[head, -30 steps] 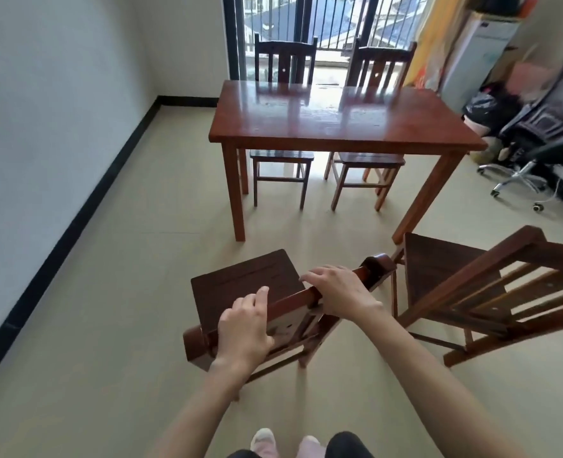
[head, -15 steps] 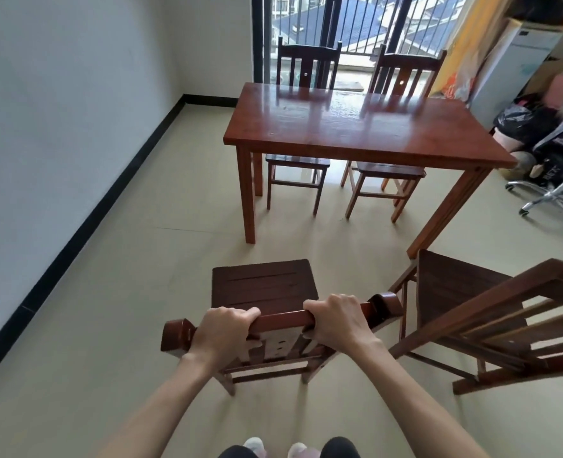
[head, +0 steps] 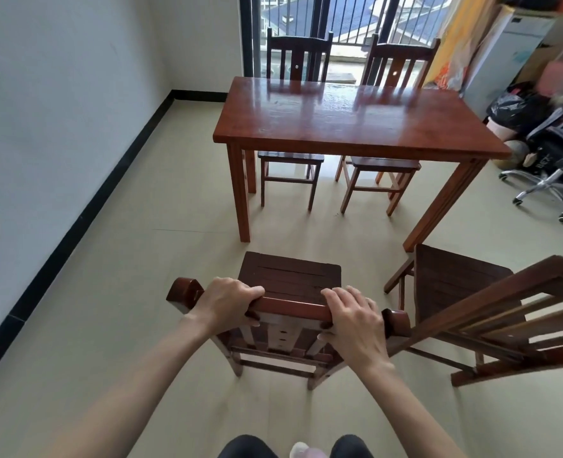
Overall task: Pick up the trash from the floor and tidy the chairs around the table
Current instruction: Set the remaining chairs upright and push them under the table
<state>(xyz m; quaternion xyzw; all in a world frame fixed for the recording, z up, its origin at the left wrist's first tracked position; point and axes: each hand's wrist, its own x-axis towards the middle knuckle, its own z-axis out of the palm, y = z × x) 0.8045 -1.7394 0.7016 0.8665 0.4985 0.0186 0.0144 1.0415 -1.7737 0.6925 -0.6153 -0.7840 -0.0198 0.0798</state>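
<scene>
A dark wooden chair (head: 291,276) stands upright right in front of me, its seat facing the red-brown table (head: 349,123). My left hand (head: 227,300) grips the left part of its top rail. My right hand (head: 356,320) grips the right part of the same rail. A second chair (head: 465,289) stands askew at the right, close beside the held chair. On the table's far side, two more chairs (head: 298,57) (head: 400,62) are pushed in. I see no trash on the floor.
A white wall with black skirting (head: 85,213) runs along the left. At the right stand an office chair (head: 548,173), a black bag (head: 511,105) and a white appliance (head: 508,44). Balcony railings (head: 349,18) lie beyond the table.
The held chair has turned from a slant to square with the table and moved closer to it. Both hands have kept their hold on the top rail.
</scene>
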